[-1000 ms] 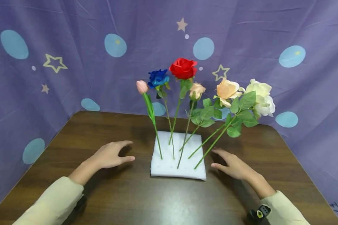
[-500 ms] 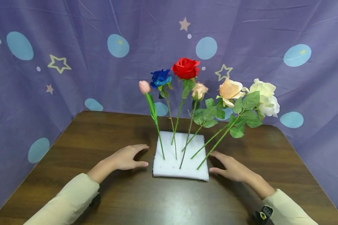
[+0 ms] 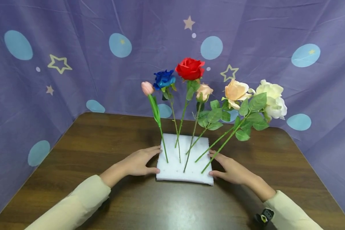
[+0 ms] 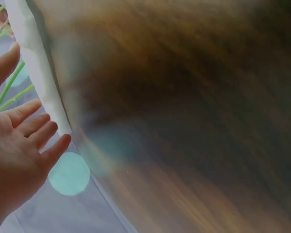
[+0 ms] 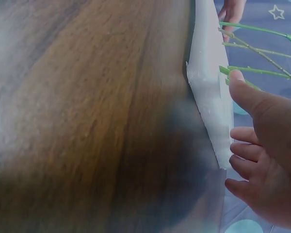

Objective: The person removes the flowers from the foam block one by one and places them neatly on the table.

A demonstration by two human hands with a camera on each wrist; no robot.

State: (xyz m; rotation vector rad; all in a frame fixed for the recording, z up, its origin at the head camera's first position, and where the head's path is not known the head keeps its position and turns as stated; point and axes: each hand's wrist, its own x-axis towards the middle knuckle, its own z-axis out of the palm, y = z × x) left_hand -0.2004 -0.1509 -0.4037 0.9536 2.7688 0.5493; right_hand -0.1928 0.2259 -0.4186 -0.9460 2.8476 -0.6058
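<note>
A white foam pad (image 3: 172,174) lies on the table with several artificial flowers standing in it. At its left edge is my left hand (image 3: 136,163), thumb and fingertips at the foam, fingers spread and fairly straight. My right hand (image 3: 233,169) is at the opposite edge in the same way, its thumb at the near right corner. Upright on the left are a pink tulip (image 3: 147,88), a blue rose (image 3: 164,80) and a red rose (image 3: 190,68). A small peach rose (image 3: 204,92) rises from the middle. Toward the right lean a larger peach rose (image 3: 235,91) and a cream-white flower (image 3: 271,99).
The brown wooden table (image 3: 172,207) extends around the pad. Behind it hangs a purple curtain (image 3: 149,19) with stars and blue spots. Green leaves (image 3: 214,115) spread above the right hand. A small black device (image 3: 265,215) sits at the right cuff.
My left hand has moved right, from bare table to the pad's left edge. The right hand has come slightly left to the right edge. Pad and flowers keep their arrangement.
</note>
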